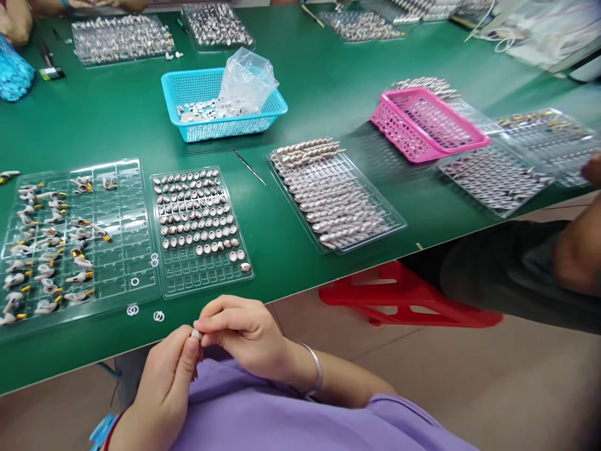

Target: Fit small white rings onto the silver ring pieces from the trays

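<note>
Over my lap, just in front of the table edge, my left hand [164, 376] pinches a small white earphone part [196, 334] between thumb and fingers. My right hand [248, 338] closes its fingertips on the same part from the other side; fingers hide most of it. On the table ahead lies a clear tray [176, 282] with rows of small white-and-dark earphone shells [197, 207]. To its left, a larger clear tray [119, 232] holds white earphone pieces with yellow ends [47, 269]. White rings [158, 316] lie near the table edge.
Tweezers [248, 166] lie behind the shell tray. A blue basket [225, 130] holds small parts and a plastic bag [248, 81]. Right are a tray of white stems [338, 200] and a pink basket [422, 147]. A red stool [404, 297] and a co-worker's arm [580, 250] are nearby.
</note>
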`<state>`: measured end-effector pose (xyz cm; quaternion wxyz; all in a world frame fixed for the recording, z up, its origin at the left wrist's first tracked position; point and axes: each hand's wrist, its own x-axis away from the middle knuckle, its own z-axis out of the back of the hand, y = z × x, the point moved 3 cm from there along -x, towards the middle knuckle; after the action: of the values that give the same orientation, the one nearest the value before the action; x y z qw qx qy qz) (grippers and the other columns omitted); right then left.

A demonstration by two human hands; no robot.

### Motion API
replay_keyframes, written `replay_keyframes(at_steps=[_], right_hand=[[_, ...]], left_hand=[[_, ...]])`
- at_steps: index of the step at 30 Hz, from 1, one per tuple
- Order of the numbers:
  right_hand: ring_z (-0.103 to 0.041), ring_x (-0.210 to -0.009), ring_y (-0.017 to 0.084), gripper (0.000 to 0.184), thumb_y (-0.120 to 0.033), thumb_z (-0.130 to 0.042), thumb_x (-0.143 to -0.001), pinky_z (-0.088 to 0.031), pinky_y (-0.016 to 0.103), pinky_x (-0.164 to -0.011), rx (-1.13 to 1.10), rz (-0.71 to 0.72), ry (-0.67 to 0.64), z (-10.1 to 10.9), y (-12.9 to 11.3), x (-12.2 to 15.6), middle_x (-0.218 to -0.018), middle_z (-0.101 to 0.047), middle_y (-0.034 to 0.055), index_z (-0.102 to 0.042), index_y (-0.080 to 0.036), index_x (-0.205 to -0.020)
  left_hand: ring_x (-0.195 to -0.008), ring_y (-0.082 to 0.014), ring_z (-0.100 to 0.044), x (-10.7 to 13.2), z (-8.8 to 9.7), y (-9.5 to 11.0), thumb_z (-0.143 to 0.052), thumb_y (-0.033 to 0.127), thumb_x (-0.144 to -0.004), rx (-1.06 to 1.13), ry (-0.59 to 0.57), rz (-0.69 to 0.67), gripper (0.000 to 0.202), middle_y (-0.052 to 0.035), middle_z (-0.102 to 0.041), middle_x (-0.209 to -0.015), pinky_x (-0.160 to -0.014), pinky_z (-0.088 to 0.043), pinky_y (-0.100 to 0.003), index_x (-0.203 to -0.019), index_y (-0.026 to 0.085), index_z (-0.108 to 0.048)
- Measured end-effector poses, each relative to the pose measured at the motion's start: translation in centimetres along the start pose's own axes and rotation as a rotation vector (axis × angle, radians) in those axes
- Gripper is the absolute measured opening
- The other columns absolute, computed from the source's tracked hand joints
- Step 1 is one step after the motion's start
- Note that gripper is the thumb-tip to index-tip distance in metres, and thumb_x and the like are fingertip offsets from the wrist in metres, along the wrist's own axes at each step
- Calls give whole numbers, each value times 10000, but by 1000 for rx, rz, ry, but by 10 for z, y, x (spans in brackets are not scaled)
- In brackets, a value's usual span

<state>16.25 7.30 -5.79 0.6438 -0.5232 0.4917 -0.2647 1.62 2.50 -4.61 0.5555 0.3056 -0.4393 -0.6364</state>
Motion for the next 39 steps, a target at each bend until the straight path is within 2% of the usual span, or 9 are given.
replay_keyframes(at_steps=[8,13,24,32,39], right_hand=[[-680,-690,95,114,-174,-638,-905,-601,193,-666,51,-26,-29,0,-2,-1,-875,-703,60,-744,-157,-943],[-672,-704,97,92,-140,-662,-881,-586,180,-651,26,-2,-29,2,-4,-4,-853,-703,70,-743,-125,-922],[-681,-722,108,96,-166,-651,-891,-599,210,-685,41,-46,-37,0,-3,-3,-856,-700,58,-743,-144,-900],[-687,-719,99,137,-93,-605,-893,-596,174,-657,42,17,-95,7,-9,-11,-829,-704,59,-736,-127,-878],[-689,-720,92,132,-145,-601,-919,-602,177,-688,33,20,-132,8,-13,-13,-864,-701,63,-732,-126,-926]], left_hand=[[-505,-94,-498,0,1,3,-348,279,-1010,-12,16,-35,373,46,-521,-582,-505,-409,-178,-677,214,-502],[-495,-96,-499,1,2,2,-345,298,-1011,2,4,-9,394,46,-520,-563,-499,-407,-182,-659,212,-500],[-493,-107,-497,2,0,4,-337,376,-1011,19,8,50,430,35,-525,-560,-493,-399,-199,-651,213,-505],[-523,-123,-499,-3,4,7,-366,503,-982,171,-148,168,460,25,-539,-555,-547,-392,-230,-671,205,-528],[-543,-126,-517,-1,7,2,-401,539,-967,387,-222,298,459,24,-552,-560,-590,-404,-240,-697,197,-546]])
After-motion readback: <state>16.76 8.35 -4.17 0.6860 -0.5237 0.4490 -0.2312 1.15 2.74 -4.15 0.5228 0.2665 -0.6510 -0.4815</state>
